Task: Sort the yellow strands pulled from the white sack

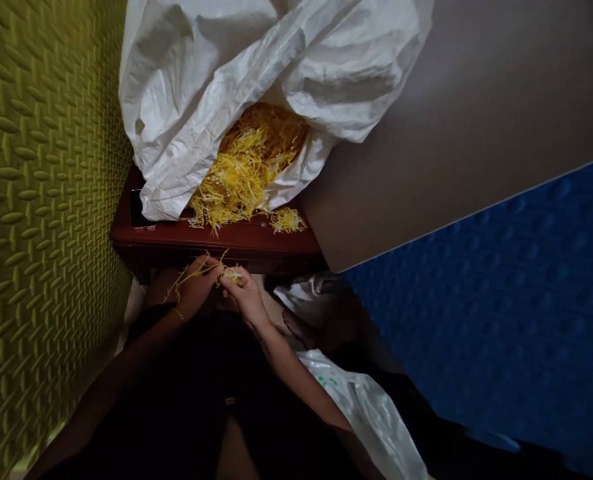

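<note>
My left hand (196, 288), with a thin bracelet at the wrist, is closed on a few thin yellow strands (180, 279) that trail across its back to the left. Close against it, my right hand (249, 297) pinches a small bunch of yellow strands with white tips (233, 273). The fingertips of both hands nearly meet above my lap. Just beyond them, a large heap of the same yellow strands (241, 173) spills from a white woven sack (191, 87) onto a dark red tabletop (226, 241).
A small separate clump of strands (287, 220) lies near the table's front edge. A dark flat object (139, 208) is partly under the sack. A yellow textured panel (41, 220) rises on my left, with a grey-brown board (451, 120) and blue panel (501, 300) right. A white plastic bag (366, 407) lies low right.
</note>
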Action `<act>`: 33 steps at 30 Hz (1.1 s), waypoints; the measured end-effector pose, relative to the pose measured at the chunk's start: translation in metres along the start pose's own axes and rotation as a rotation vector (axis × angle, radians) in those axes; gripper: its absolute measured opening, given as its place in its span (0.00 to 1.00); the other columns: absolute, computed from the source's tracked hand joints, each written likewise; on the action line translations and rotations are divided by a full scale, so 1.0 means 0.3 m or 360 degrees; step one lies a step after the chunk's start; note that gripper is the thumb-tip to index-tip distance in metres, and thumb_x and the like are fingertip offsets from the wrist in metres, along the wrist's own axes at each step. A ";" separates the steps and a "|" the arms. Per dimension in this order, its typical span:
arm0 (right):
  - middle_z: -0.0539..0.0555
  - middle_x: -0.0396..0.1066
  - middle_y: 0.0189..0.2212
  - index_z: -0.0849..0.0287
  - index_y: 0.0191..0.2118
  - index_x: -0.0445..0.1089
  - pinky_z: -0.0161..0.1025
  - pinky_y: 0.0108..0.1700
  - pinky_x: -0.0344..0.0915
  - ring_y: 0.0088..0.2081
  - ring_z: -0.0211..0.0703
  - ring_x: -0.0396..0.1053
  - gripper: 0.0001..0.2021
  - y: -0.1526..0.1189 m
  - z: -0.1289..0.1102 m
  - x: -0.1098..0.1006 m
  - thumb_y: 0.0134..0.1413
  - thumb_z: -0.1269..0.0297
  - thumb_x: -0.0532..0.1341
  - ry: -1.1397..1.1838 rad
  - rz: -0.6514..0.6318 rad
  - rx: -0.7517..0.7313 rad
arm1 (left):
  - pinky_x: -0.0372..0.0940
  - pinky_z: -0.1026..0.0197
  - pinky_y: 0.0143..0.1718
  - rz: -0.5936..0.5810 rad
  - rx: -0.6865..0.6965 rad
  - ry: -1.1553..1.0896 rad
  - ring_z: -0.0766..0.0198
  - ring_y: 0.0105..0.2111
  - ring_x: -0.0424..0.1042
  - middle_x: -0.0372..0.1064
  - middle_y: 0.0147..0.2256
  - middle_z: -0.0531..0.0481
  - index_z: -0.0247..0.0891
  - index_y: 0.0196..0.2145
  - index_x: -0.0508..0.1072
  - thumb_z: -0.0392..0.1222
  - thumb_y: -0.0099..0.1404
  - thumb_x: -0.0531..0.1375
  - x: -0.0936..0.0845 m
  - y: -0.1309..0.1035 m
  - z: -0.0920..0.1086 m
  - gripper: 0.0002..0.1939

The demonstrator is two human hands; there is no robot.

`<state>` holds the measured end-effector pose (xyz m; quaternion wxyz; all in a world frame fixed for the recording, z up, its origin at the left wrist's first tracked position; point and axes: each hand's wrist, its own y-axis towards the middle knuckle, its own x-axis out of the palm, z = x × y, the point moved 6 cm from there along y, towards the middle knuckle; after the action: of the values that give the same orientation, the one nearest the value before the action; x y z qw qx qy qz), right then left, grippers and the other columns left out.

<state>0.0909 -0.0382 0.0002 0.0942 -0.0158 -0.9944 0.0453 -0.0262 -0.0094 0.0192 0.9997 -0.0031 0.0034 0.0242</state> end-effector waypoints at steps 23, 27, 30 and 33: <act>0.50 0.66 0.27 0.55 0.32 0.64 0.38 0.35 0.61 0.30 0.38 0.64 0.07 -0.049 -0.060 -0.007 0.53 0.58 0.56 -0.0427 0.0175 -0.0584 | 0.56 0.71 0.21 0.0021 -0.0463 -0.0645 0.77 0.18 0.57 0.58 0.20 0.60 0.36 0.26 0.61 0.41 0.49 0.62 0.020 0.020 -0.089 0.12; 0.53 0.68 0.30 0.53 0.33 0.66 0.43 0.38 0.62 0.34 0.43 0.66 0.06 -0.124 -0.102 -0.012 0.54 0.59 0.55 -0.0648 0.0119 -0.0883 | 0.56 0.71 0.21 0.0003 -0.0514 -0.0743 0.77 0.18 0.58 0.59 0.20 0.59 0.36 0.28 0.62 0.41 0.50 0.63 0.026 0.039 -0.102 0.13; 0.54 0.68 0.29 0.53 0.33 0.67 0.45 0.39 0.63 0.35 0.46 0.67 0.06 -0.179 -0.135 0.008 0.53 0.58 0.56 -0.0697 -0.0127 -0.0931 | 0.54 0.71 0.20 0.0185 -0.0609 -0.0767 0.77 0.17 0.56 0.57 0.19 0.61 0.36 0.27 0.61 0.41 0.49 0.64 -0.016 0.062 -0.124 0.14; 0.53 0.68 0.30 0.53 0.32 0.68 0.43 0.40 0.63 0.35 0.43 0.66 0.05 -0.173 -0.167 -0.006 0.52 0.59 0.57 -0.0584 -0.0035 -0.0800 | 0.54 0.71 0.21 0.0112 -0.0621 -0.0767 0.78 0.18 0.57 0.60 0.21 0.60 0.36 0.27 0.63 0.41 0.48 0.64 -0.023 0.063 -0.126 0.14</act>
<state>0.1010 -0.0856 0.0538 -0.0932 -0.0194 -0.9750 -0.2008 -0.0344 0.0088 -0.0186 0.9508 -0.1891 -0.2382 0.0591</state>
